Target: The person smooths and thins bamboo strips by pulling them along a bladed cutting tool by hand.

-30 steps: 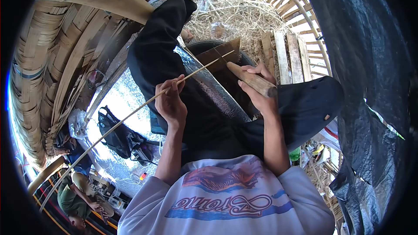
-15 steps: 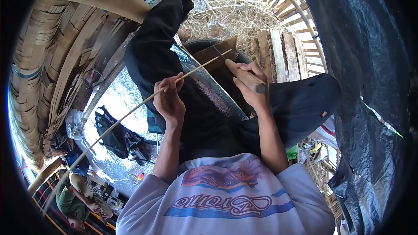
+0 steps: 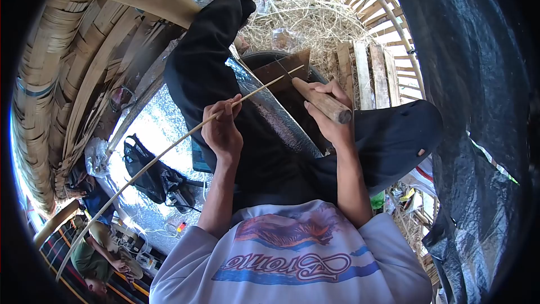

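My left hand [image 3: 222,130] is closed around a long, thin bamboo stick [image 3: 143,170]. The stick runs from the lower left up to a pale tip in front of my right hand. In my right hand [image 3: 336,126] is a knife [image 3: 322,101] with a thick wooden handle, its butt end toward me. Only a thin dark line of metal shows beyond the handle, close to the stick's tip; the rest of the blade is hard to make out against the brown board [image 3: 295,62] behind it. Both hands are above my lap, between my bent legs.
A silvery foil-covered surface [image 3: 278,115] slants between my legs. To the left are a black backpack [image 3: 149,174] and a woven bamboo wall [image 3: 50,107]. Another person [image 3: 95,256] is at lower left. Straw [image 3: 309,17] lies ahead; dark plastic sheeting [image 3: 467,79] hangs at right.
The view has shifted slightly. The knife's handle has turned a little, its butt end moving right. Both hands keep their hold, and the stick stays nearly where it was.
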Available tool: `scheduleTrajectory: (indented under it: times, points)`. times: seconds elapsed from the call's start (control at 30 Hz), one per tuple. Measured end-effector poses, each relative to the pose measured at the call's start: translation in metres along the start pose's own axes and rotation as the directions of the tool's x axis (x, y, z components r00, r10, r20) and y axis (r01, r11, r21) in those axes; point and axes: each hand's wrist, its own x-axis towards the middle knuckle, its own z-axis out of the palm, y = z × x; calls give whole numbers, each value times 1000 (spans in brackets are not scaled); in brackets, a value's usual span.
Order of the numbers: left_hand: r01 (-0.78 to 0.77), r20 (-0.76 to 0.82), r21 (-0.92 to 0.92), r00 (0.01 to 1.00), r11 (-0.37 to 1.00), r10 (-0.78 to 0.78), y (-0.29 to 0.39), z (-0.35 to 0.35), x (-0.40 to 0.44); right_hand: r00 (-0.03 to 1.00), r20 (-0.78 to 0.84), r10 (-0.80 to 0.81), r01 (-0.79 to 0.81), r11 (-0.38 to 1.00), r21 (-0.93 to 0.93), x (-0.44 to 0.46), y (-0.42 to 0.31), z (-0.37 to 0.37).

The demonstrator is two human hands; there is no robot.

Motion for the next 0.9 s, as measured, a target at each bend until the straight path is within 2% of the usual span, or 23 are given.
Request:
scheduleTrajectory:
  times: [0.1, 0.17, 0.23, 0.3, 0.37, 0.43, 0.47, 0.5, 0.57, 0.6, 0.7, 0.73, 0.9]
  points:
    - [-2, -8, 12, 1000, 1000, 2, 1, 1, 0, 1000, -21, 23, -22, 998, 57, -3, 18, 3]
    - [19, -18, -4, 1000, 1000, -19, 1, 3, 1, 996, -61, 72, -85, 962, -258, 1, 29, 4]
    - [43, -31, 0, 999, 999, -43, 1, 2, 3, 993, -64, 100, -113, 966, -234, 4, 19, -1]
    - [-11, 6, 4, 1000, 1000, 11, 0, 1, 1, 996, -84, -4, 5, 1000, 14, -2, 11, -5]
    - [-3, -3, 6, 1000, 1000, 3, 0, 1, 1, 997, -80, -18, 17, 1000, -22, -5, 8, -4]
    - [-6, -6, -10, 1000, 1000, 6, 2, 4, 1, 998, -60, 37, -46, 986, -163, -2, 21, 0]
    - [13, -21, -20, 1000, 1000, -14, 2, 5, 1, 995, -65, 77, -93, 952, -291, 2, 24, 1]
    - [33, -35, -24, 999, 999, -34, 2, 4, 2, 995, -68, 68, -85, 953, -291, 4, 25, -1]
    - [8, -22, -7, 1000, 1000, -8, 0, 3, 2, 994, -104, 15, -20, 999, -48, 5, 27, -2]
    - [-4, -10, 0, 1000, 1000, 4, 0, 2, 2, 996, -84, -13, 12, 1000, -10, 3, 21, -3]
    - [-12, 6, 15, 1000, 1000, 11, 4, 2, -2, 993, -115, -14, 6, 998, -69, 2, 30, 6]
    - [-28, 1, 15, 1000, 1000, 28, 4, 5, 0, 991, -107, 75, -104, 950, -294, 4, 25, 6]
    - [-30, 8, 15, 1000, 999, 30, 0, 1, 0, 992, -91, 88, -101, 984, -148, 10, 26, 3]
